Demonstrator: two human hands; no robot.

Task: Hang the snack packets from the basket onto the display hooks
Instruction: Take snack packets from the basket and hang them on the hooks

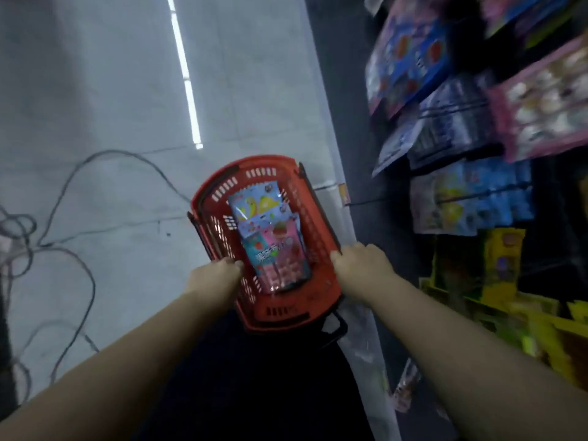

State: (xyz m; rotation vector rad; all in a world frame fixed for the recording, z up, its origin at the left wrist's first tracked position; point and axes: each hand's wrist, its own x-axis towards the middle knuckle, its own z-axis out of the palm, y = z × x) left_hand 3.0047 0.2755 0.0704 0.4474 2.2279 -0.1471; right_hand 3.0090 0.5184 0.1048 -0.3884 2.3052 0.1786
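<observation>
Gripping the red basket (321,230) by its two long rims, the left hand (216,275) and the right hand (362,262) held it over the pale floor (95,90), each grip clenched on the plastic; the snack packets (270,237) lay stacked inside it, with the display hooks (458,198) full of hanging packets just to the right

single head-worn cam, wide angle, pitched steeply down and forward; both forearms enter from the bottom edge, left hand (219,275) and right hand (359,262) near frame centre at arm's reach on the red basket (222,186); grey floor (95,90) fills the left half; display rack (477,122) runs up the right edge, close, blurred and distorted; no second view
</observation>
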